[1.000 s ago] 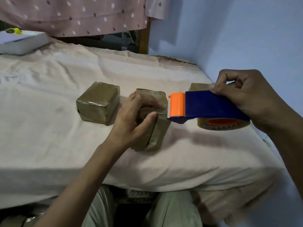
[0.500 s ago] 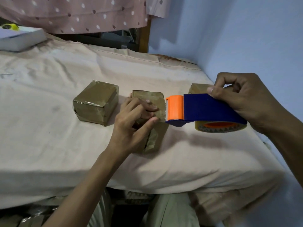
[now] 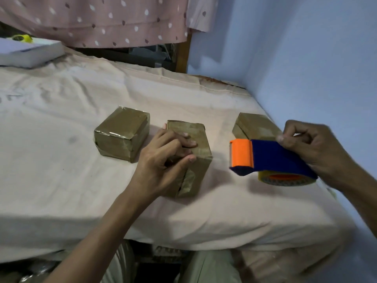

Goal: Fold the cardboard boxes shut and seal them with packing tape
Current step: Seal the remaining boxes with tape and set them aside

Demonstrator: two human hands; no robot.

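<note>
Three small brown taped boxes sit on a beige sheet. My left hand [image 3: 163,160] grips the middle box [image 3: 195,160], fingers pressing on its top and thumb on the near face, where a strip of tape hangs over the edge. My right hand [image 3: 314,152] holds a blue and orange tape dispenser [image 3: 267,160] in the air to the right of that box, clear of it, with the tape roll underneath. The left box [image 3: 122,133] stands alone. The right box [image 3: 255,125] lies partly behind the dispenser.
The sheet-covered bed [image 3: 81,180] ends at a blue wall [image 3: 306,58] close on the right. A white flat box [image 3: 28,54] lies at the far left. A pink dotted cloth [image 3: 102,19] hangs behind. My knees show below the near edge.
The dispenser has pulled away to the right from the middle box, which it touched before. My left hand stays on the middle box, fingers now flatter on its top.
</note>
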